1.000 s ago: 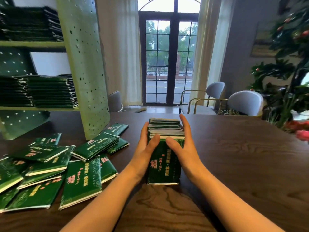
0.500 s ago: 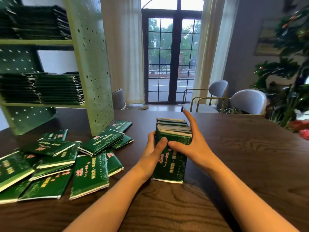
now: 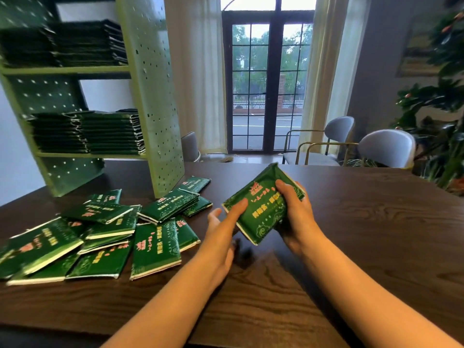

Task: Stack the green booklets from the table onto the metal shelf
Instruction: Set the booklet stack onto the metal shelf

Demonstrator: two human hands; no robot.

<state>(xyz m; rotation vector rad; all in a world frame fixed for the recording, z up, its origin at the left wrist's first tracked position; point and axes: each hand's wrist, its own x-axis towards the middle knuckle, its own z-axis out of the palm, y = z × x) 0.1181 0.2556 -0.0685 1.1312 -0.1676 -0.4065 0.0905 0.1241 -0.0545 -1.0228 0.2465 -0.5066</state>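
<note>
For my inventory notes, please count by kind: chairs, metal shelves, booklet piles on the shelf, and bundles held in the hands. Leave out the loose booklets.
Chairs: 3
Metal shelf: 1
Booklet piles on the shelf: 4
Bundle in the right hand: 1
Total: 9

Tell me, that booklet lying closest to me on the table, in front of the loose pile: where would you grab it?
Take the nearest booklet by its right long edge, coming from the right, probably with the left hand, which is close by. It lies flat, that edge faces bare table, and the other booklets crowd or overlap its left side, so fingers can slide under only there.
</note>
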